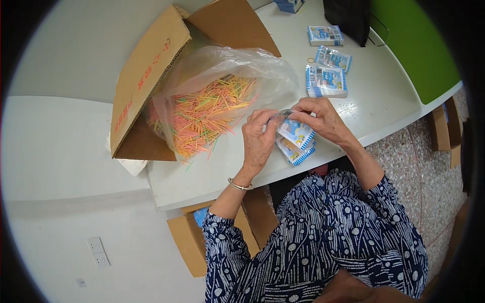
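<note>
My left hand (259,139) and my right hand (322,120) pinch the top edge of a small clear plastic packet (298,133) printed in blue and white, one at each side. It hangs over the near edge of the white table. Just under it lies another packet (291,153) with thin yellowish sticks showing inside, partly covered by the first. To the left of my hands, many thin pink, yellow, orange and green sticks (212,112) spill from a clear plastic bag (237,56). Whether the held packet's mouth is parted is hidden by my fingers.
A tipped cardboard box (146,91) surrounds the bag. A stack of flat packets (327,82), a loose packet (333,58) and another stack (325,35) lie beyond my right hand, near a rubber band (310,60). A black bag (348,17) stands at the back; open cartons (188,242) sit below the table.
</note>
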A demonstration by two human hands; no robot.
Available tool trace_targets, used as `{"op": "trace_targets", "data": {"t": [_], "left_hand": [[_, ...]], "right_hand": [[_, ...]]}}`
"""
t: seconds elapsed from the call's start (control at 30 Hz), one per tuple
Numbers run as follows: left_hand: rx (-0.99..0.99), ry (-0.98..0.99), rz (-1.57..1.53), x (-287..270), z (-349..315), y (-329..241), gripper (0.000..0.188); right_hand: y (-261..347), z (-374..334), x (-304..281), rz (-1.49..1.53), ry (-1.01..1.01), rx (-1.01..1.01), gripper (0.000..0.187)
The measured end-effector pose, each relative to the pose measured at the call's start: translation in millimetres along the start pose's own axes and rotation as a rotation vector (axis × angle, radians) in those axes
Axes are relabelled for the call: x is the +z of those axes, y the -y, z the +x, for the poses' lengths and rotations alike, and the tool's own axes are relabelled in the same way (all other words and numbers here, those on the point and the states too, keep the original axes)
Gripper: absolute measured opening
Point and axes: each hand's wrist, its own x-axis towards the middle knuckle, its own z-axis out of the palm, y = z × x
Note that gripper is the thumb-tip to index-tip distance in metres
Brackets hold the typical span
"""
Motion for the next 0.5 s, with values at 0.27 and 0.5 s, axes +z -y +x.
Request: {"op": "trace_targets", "data": {"t": [0.27,0.5], "left_hand": [[-0.032,-0.005,0.109,-13,-2,10,0.014],[-0.051,-0.074,0.035,-15,-7,19,0.014]], "right_hand": [[-4,6,17,-0.037,0.042,0.023,0.021],[2,7,28,0.154,0.058,0.207,0.024]]}}
